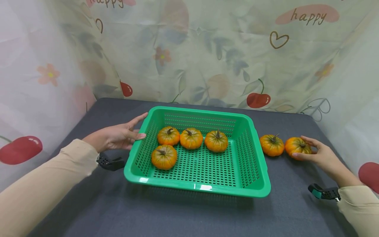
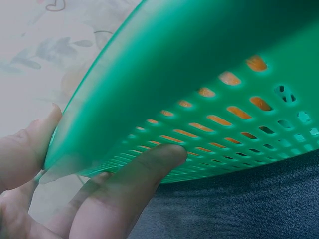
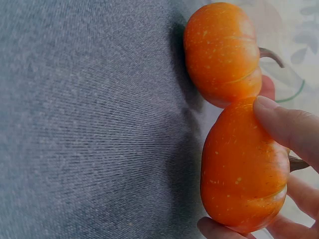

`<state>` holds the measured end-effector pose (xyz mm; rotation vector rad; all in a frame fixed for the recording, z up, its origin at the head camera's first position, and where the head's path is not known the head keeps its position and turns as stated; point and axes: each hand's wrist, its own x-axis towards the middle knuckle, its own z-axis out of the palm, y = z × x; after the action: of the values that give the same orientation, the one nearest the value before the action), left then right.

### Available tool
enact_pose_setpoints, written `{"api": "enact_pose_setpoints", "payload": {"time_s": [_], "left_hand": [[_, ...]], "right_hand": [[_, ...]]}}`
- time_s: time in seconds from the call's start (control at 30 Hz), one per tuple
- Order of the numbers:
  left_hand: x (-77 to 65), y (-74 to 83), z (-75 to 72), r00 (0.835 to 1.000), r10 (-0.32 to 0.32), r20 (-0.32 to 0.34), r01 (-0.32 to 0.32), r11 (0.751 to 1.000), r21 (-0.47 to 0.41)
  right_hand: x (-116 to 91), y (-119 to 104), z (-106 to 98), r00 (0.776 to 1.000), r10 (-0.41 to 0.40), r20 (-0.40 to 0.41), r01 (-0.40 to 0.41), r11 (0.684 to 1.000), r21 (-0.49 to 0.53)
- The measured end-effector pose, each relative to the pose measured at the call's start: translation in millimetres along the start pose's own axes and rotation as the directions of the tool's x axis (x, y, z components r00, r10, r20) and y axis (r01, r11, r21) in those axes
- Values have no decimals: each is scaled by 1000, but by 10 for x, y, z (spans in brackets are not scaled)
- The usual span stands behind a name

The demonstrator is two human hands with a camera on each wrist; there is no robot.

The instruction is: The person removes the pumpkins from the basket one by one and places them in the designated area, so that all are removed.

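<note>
Dark tabletop, pumpkin (rightmost) within right grip

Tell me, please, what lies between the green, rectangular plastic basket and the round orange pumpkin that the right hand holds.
Another orange pumpkin lies there, on the dark grey cloth; the head view shows it between the basket and the held pumpkin.

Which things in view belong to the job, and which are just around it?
Likely part of the job:
Green perforated plastic basket, rim held by left hand
Four squat orange pumpkins inside it
Squat orange pumpkin in the right hand
Squat orange pumpkin beside it, outside the basket

Likely just surroundings:
Dark grey cloth surface
Pale curtain printed with cherries
Black straps at both wrists
</note>
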<state>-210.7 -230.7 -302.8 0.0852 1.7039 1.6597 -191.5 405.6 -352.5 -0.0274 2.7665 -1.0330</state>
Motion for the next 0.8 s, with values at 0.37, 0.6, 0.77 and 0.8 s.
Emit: {"api": "enact_pose_setpoints", "payload": {"time_s": [0.37, 0.6, 0.77, 0.8], "left_hand": [[2, -3, 0, 1000, -2, -3, 2, 1000, -5], [-4, -2, 1, 1000, -1, -3, 1, 1000, -4], [-2, -2, 0, 1000, 1, -1, -1, 1000, 3], [-1, -2, -1, 1000, 1, 0, -1, 1000, 3]], "right_hand": [[53, 57, 39, 1000, 8, 29, -8, 1000, -10], [54, 50, 50, 999, 0, 32, 0, 1000, 10], [54, 42, 55, 999, -5, 33, 5, 1000, 15], [54, 40, 55, 999, -7, 34, 6, 1000, 16]]}}
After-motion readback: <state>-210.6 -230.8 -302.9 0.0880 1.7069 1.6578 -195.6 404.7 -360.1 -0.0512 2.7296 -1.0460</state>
